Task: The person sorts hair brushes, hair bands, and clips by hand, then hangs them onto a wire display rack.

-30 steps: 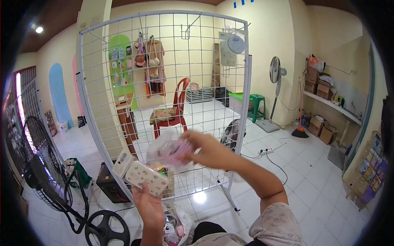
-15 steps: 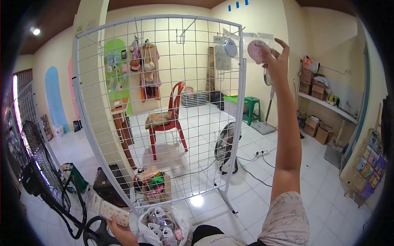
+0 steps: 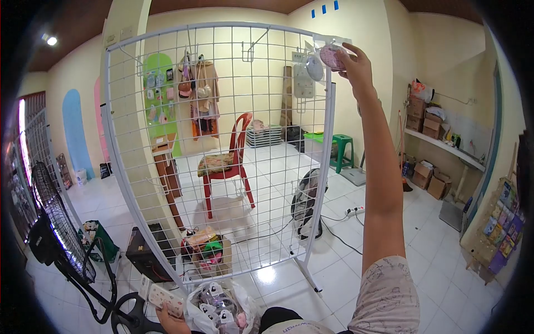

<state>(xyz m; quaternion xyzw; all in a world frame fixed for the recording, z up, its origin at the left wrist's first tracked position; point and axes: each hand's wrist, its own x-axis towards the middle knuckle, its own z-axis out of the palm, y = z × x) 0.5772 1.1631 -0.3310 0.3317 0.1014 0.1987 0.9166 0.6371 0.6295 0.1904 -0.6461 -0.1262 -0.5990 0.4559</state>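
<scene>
My right hand is raised to the top right corner of a white wire grid rack. Its fingers pinch a round pink item in a clear plastic packet. Right beside it, a blue-grey round item in a packet hangs at the rack's edge, with a pale card-like packet near it. Low down, my left hand is closed on a pale patterned packet. A white plastic bag of packaged items stands close to that hand.
A black standing fan is at the left. Behind the grid are a red chair, a box of colourful things and another fan. A power strip and cables lie on the floor. The rack's foot sticks out.
My right hand has moved left with the pink packet, bringing it to the rack's corner beside the hanging packet. My left hand has shifted slightly right and down, still holding the patterned packet.
</scene>
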